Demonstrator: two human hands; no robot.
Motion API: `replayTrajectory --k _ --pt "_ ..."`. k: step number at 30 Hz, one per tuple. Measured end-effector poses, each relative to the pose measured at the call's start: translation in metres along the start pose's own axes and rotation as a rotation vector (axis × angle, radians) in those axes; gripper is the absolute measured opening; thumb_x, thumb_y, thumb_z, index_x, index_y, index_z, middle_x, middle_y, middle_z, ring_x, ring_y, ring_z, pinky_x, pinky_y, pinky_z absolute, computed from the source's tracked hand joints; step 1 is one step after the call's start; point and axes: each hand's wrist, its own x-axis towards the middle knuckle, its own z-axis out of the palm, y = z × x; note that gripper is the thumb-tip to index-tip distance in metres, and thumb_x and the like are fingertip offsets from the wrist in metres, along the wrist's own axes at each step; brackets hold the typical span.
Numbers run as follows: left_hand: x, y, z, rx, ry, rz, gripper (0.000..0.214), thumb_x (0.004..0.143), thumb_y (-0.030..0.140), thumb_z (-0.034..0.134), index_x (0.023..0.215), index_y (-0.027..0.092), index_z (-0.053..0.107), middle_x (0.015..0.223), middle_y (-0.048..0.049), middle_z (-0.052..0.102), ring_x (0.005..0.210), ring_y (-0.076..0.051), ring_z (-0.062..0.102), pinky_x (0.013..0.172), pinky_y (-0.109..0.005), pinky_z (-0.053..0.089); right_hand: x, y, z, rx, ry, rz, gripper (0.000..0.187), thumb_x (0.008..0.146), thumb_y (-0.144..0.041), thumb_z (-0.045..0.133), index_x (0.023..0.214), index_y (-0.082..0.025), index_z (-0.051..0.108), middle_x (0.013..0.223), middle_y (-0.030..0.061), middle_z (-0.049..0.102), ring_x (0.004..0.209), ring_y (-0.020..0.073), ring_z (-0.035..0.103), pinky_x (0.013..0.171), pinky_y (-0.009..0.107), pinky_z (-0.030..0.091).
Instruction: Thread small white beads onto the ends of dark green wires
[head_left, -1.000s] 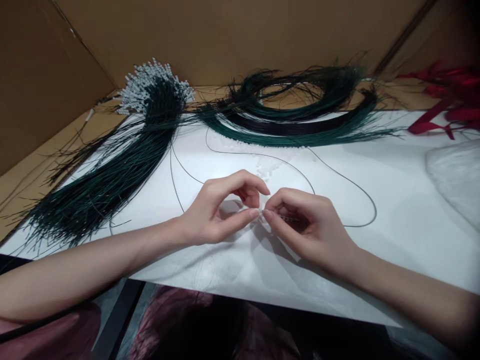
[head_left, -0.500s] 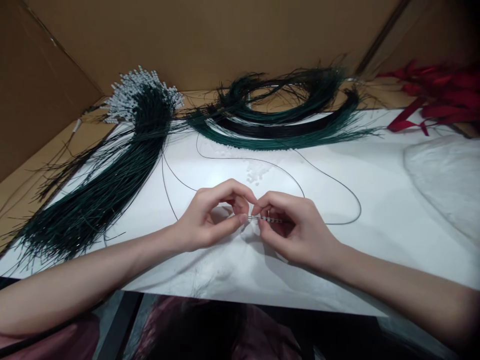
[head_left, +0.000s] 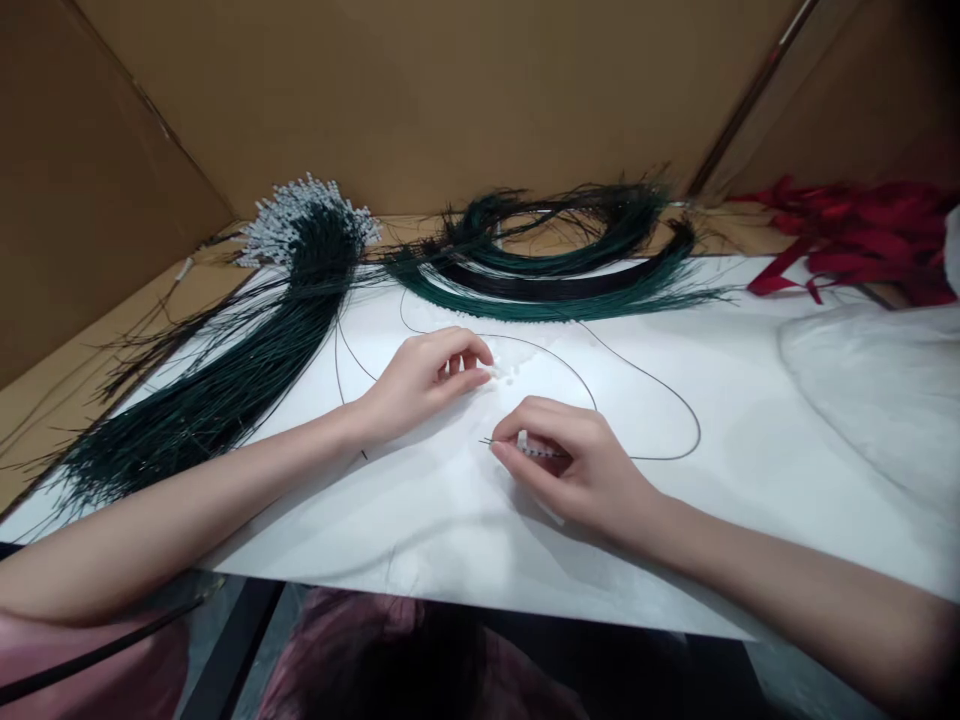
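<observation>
My right hand (head_left: 574, 455) pinches dark thin wires between thumb and forefinger. Short wire ends stick out to the left of the fingertips. A row of small white beads (head_left: 538, 450) on the wires shows in the hollow under the fingers. Farther forward and left, my left hand (head_left: 431, 380) has thumb and fingertips drawn close together at a scatter of loose white beads (head_left: 511, 372) on the white tabletop (head_left: 420, 530). A bead appears to lie between those fingertips, though it is tiny and partly hidden.
A thick bundle of dark green wires (head_left: 225, 370) with white beaded ends (head_left: 289, 225) lies at left. Curved wire bundles (head_left: 555, 290) lie at the back. Red ribbons (head_left: 862, 235) and a clear plastic bag (head_left: 877, 390) are at right. Cardboard walls (head_left: 450, 110) stand behind.
My left hand has left the wires and moved forward to the loose beads. My right hand keeps its pinch on the beaded wires. The view has tilted slightly upward.
</observation>
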Motion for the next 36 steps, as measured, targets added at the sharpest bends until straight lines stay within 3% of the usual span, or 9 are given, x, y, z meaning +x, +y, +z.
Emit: replayTrajectory --k 8,13,19,24,29,36 --pt "0.024 -0.013 0.011 0.136 -0.092 0.02 0.002 0.086 0.014 0.068 0.087 0.016 0.069 0.081 -0.0003 0.063 0.072 -0.012 0.055 0.069 -0.024 0.04 0.0 0.002 0.0 0.028 0.024 0.004 0.014 0.087 -0.008 0.062 0.082 -0.009 0.074 0.071 0.0038 0.064 0.058 0.0072 0.049 0.05 0.021 0.035" --pt "0.028 -0.01 0.005 0.113 -0.106 -0.001 0.007 0.086 0.011 0.065 0.08 0.014 0.065 0.08 -0.0006 0.066 0.074 -0.012 0.056 0.071 -0.024 0.041 0.0 0.0 0.0 0.039 0.035 -0.008 0.014 0.086 -0.008 0.063 0.08 -0.009 0.075 0.07 0.0036 0.064 0.057 0.0069 0.049 0.048 0.021 0.034" --pt "-0.001 0.007 -0.006 -0.434 -0.125 -0.17 0.01 0.087 0.021 0.071 0.087 0.012 0.067 0.082 -0.0016 0.067 0.073 -0.009 0.06 0.068 -0.02 0.047 0.0 0.0 -0.002 0.053 0.037 0.03 0.013 0.085 -0.008 0.063 0.079 -0.01 0.074 0.069 0.0019 0.063 0.055 0.0058 0.047 0.048 0.02 0.035" --pt "-0.029 0.018 0.001 -0.795 -0.104 -0.29 0.016 0.079 0.017 0.081 0.09 0.013 0.069 0.086 -0.0026 0.072 0.079 -0.009 0.067 0.076 -0.018 0.054 0.0 0.001 -0.002 0.072 0.045 0.064 0.012 0.088 -0.012 0.064 0.079 -0.011 0.073 0.071 0.0015 0.064 0.055 0.0054 0.045 0.049 0.02 0.035" --pt "-0.033 0.018 0.011 -0.976 -0.086 -0.312 0.017 0.077 0.011 0.082 0.089 0.014 0.069 0.084 -0.0016 0.074 0.078 -0.008 0.071 0.076 -0.017 0.058 0.0 0.002 -0.002 0.067 0.075 0.06 0.014 0.09 -0.017 0.065 0.078 -0.012 0.071 0.07 0.0008 0.062 0.056 0.0058 0.045 0.05 0.022 0.035" --pt "-0.032 0.015 0.014 -1.035 -0.051 -0.288 0.022 0.075 0.007 0.082 0.091 0.015 0.07 0.083 -0.0007 0.076 0.078 -0.008 0.072 0.077 -0.016 0.059 0.001 0.0 -0.003 0.063 0.089 0.057 0.014 0.089 -0.013 0.064 0.076 -0.013 0.07 0.069 0.0005 0.06 0.056 0.0063 0.045 0.05 0.022 0.034"
